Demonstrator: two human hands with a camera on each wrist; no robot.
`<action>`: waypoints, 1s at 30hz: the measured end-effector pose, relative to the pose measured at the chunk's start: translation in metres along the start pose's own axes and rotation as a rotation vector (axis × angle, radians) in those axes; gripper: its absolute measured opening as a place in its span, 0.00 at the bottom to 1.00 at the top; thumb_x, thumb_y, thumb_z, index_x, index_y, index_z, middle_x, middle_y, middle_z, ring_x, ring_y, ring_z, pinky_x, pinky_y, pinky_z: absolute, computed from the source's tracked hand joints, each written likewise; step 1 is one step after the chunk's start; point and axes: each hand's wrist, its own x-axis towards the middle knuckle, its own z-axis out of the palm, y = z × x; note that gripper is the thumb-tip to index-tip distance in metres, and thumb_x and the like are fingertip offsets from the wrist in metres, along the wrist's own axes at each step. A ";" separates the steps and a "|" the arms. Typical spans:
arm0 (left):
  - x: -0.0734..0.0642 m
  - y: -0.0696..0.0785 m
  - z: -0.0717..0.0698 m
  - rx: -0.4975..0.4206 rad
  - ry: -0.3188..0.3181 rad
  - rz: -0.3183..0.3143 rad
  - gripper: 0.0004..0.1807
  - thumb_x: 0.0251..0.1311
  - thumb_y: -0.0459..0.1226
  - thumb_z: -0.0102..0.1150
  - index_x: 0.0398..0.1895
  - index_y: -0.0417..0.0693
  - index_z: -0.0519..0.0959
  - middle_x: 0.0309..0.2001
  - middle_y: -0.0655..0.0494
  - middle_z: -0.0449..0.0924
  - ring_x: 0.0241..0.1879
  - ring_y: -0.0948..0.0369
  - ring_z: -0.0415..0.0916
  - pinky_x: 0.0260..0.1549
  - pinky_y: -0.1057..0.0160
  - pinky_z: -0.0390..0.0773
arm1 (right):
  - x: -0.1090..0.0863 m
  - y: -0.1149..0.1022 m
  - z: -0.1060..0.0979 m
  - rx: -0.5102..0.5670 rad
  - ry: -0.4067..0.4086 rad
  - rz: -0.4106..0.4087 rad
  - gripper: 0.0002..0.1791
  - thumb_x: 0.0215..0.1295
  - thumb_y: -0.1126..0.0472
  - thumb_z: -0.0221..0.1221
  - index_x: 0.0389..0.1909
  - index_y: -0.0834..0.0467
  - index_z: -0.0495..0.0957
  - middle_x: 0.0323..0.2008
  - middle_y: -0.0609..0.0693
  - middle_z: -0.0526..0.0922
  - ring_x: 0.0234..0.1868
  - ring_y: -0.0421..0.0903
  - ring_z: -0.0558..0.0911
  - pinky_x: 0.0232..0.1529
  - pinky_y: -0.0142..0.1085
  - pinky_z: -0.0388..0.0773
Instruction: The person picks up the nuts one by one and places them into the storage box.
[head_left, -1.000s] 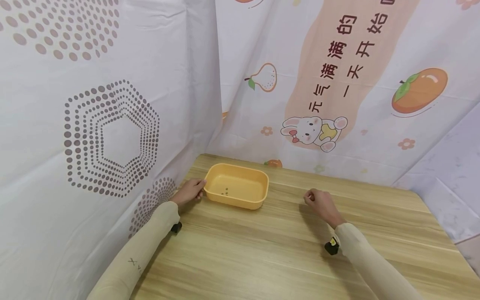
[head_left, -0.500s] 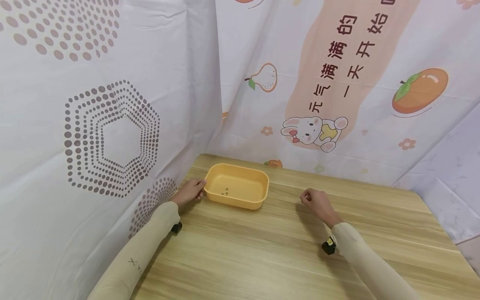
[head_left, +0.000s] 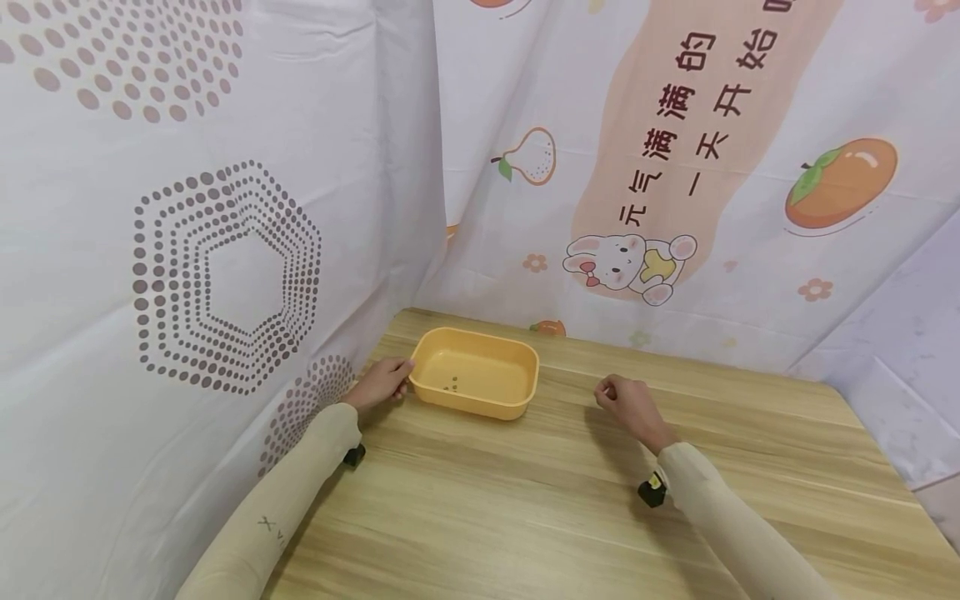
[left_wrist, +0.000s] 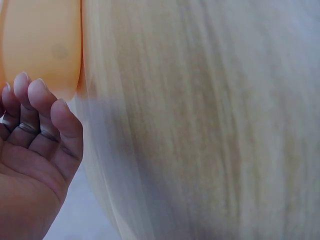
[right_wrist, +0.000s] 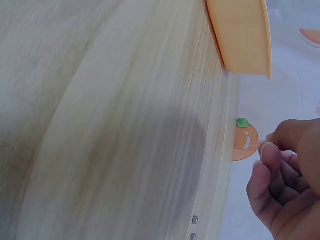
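A shallow yellow plastic tray (head_left: 517,410) stands at the back left of the wooden table, with several small nuts (head_left: 453,379) in it. My left hand (head_left: 380,383) holds the tray's left end at the rim; in the left wrist view the other fingers (left_wrist: 42,97) curl just outside its wall, and the thumb is out of view. Right of the tray, my right hand (head_left: 628,406) is above the table with thumb and index fingertip pressed together. Whether something small sits in that pinch I cannot tell. Two metal hex nuts (right_wrist: 195,219) lie near the table's far edge.
The wooden table (head_left: 480,500) meets a white printed cloth (head_left: 495,283) along its back edge. Another white cloth (head_left: 247,450) with dotted hexagons hangs close along the left arm. Black wrist cameras (head_left: 652,490) hang under both wrists.
My right hand has moved a little to the left, toward the tray, its fingertips still together. The left hand and the tray have stayed in place.
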 end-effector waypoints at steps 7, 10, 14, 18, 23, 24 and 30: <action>0.000 0.001 0.000 -0.002 0.003 -0.013 0.21 0.84 0.43 0.41 0.37 0.40 0.77 0.26 0.47 0.76 0.22 0.59 0.71 0.23 0.65 0.75 | 0.003 -0.002 0.004 0.015 -0.017 0.003 0.07 0.72 0.64 0.59 0.38 0.63 0.83 0.28 0.49 0.85 0.26 0.41 0.78 0.29 0.38 0.77; 0.000 0.000 0.001 -0.010 0.002 -0.010 0.20 0.84 0.42 0.41 0.37 0.40 0.77 0.25 0.47 0.76 0.22 0.59 0.71 0.23 0.65 0.75 | 0.005 -0.005 0.006 0.015 -0.020 -0.003 0.07 0.72 0.64 0.59 0.38 0.63 0.83 0.28 0.49 0.85 0.25 0.40 0.78 0.29 0.37 0.77; 0.001 0.000 0.000 -0.021 0.003 -0.010 0.20 0.84 0.43 0.41 0.37 0.40 0.77 0.26 0.46 0.77 0.22 0.59 0.71 0.23 0.64 0.76 | 0.008 -0.009 0.008 0.013 -0.016 -0.015 0.06 0.71 0.64 0.59 0.37 0.63 0.83 0.27 0.50 0.84 0.24 0.40 0.77 0.27 0.36 0.76; 0.001 0.000 0.000 -0.024 0.000 -0.012 0.20 0.84 0.44 0.42 0.37 0.40 0.77 0.27 0.46 0.77 0.22 0.59 0.72 0.23 0.65 0.76 | 0.010 -0.014 0.010 0.020 -0.011 -0.026 0.06 0.70 0.65 0.59 0.36 0.62 0.83 0.26 0.49 0.84 0.23 0.40 0.76 0.27 0.36 0.75; 0.001 -0.002 0.000 -0.026 0.001 -0.015 0.20 0.83 0.44 0.42 0.36 0.40 0.76 0.26 0.47 0.76 0.23 0.59 0.72 0.23 0.66 0.76 | 0.013 -0.019 0.011 0.022 -0.014 -0.029 0.05 0.70 0.66 0.60 0.36 0.62 0.83 0.25 0.48 0.83 0.23 0.40 0.75 0.26 0.35 0.74; 0.001 -0.002 0.000 -0.028 0.001 -0.015 0.20 0.83 0.44 0.42 0.36 0.40 0.76 0.26 0.48 0.76 0.22 0.59 0.72 0.23 0.66 0.76 | 0.013 -0.020 0.012 0.020 -0.019 -0.031 0.06 0.70 0.66 0.59 0.37 0.63 0.83 0.25 0.48 0.83 0.23 0.40 0.75 0.26 0.35 0.73; 0.002 -0.004 0.000 -0.035 0.001 -0.013 0.20 0.83 0.44 0.42 0.36 0.40 0.76 0.25 0.50 0.75 0.22 0.60 0.71 0.22 0.66 0.76 | 0.016 -0.025 0.015 0.029 -0.049 -0.013 0.07 0.72 0.64 0.59 0.38 0.63 0.83 0.24 0.46 0.82 0.21 0.40 0.74 0.24 0.34 0.73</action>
